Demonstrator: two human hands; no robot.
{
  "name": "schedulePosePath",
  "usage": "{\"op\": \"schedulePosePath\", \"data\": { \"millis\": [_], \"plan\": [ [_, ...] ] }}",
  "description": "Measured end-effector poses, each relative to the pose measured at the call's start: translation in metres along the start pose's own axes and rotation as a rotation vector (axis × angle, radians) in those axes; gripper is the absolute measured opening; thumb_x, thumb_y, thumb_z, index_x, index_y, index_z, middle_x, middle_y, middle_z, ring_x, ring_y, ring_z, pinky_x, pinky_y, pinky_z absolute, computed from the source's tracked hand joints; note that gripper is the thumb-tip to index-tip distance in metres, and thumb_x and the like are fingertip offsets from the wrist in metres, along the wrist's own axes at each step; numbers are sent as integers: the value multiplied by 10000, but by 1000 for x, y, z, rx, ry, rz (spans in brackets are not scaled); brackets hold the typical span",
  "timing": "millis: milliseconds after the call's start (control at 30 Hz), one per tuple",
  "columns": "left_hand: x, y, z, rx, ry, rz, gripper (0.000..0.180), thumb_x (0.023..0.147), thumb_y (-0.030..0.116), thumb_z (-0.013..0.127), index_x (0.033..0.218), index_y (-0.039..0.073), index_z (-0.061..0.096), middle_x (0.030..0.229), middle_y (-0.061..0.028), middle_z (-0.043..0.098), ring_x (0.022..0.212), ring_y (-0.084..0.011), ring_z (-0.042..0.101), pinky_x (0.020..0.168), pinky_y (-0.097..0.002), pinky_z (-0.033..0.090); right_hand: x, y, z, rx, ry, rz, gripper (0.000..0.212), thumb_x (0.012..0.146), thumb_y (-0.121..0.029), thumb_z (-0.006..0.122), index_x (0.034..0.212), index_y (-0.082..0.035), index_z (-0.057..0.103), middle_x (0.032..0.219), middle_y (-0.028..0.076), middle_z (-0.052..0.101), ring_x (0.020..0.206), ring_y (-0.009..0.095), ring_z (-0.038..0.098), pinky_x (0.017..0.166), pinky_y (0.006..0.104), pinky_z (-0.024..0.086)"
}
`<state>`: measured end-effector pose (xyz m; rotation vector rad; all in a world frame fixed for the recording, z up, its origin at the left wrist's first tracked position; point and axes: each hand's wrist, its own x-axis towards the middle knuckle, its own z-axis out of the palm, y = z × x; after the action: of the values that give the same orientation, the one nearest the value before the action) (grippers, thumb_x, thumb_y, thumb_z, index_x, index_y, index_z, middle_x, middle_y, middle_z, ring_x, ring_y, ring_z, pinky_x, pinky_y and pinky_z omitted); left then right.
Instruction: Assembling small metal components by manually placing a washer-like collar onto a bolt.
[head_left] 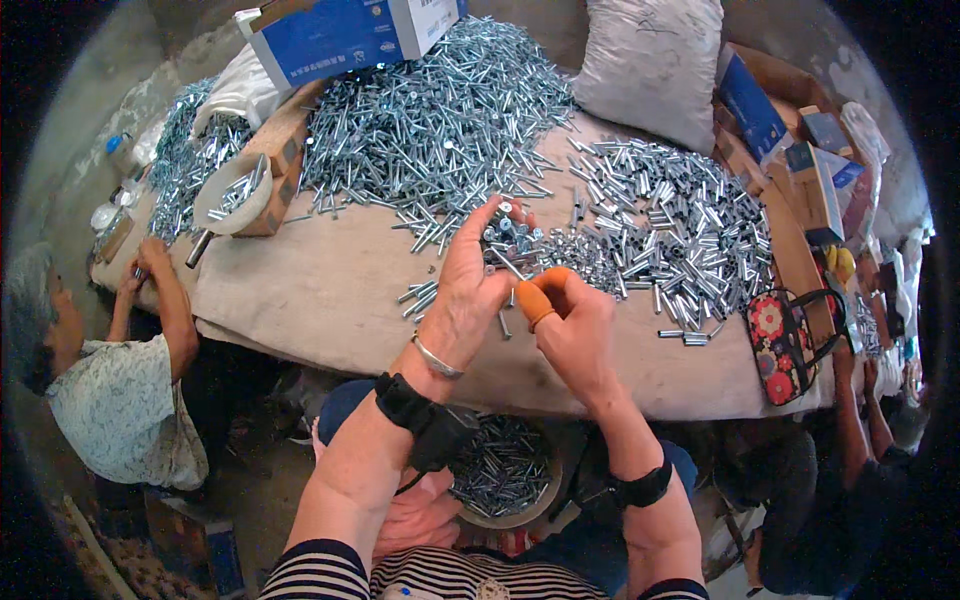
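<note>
My left hand (466, 285) is raised over the near middle of the cloth-covered table, its fingers curled around several flat-headed metal bolts (505, 229). Beside it, my right hand (575, 335) wears orange finger covers (540, 297) on thumb and forefinger. These pinch a thin bolt (508, 264) that points toward the left palm; the fingers hide its lower end. Just past both hands lie small shiny nuts (580, 257). A big heap of long bolts (430, 120) rises behind them, and to the right spreads a heap of short metal sleeves (690, 225).
Below the table edge, a tub (543, 500) holds dark metal pieces. A white bowl (212, 200), a blue box (335, 45) and a full white sack (650, 70) stand farther back. At right is a flowered bag (775, 345). A person (130, 390) works at left; another's arms (860, 420) show at right.
</note>
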<state>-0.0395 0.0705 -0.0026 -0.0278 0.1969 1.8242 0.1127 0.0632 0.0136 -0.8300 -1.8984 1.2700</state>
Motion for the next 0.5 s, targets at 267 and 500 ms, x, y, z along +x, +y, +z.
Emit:
{"op": "schedulePosePath", "data": {
  "millis": [267, 500],
  "plan": [
    [-39, -31, 19, 509, -38, 304, 140, 909, 158, 608, 949, 26, 581, 877, -98, 648, 808, -225, 644, 795, -393, 548, 13, -16, -29, -283, 344, -312, 163, 846, -159, 660, 942, -30, 632, 711, 135, 661, 634, 256, 661, 575, 350, 494],
    [-47, -40, 27, 454, 5, 185, 133, 887, 142, 644, 990, 76, 592, 922, -75, 653, 860, -196, 651, 801, -347, 551, 22, -12, -29, -535, 288, -442, 181, 849, -214, 673, 835, -48, 603, 685, 147, 646, 621, 302, 646, 544, 397, 470]
  ]
}}
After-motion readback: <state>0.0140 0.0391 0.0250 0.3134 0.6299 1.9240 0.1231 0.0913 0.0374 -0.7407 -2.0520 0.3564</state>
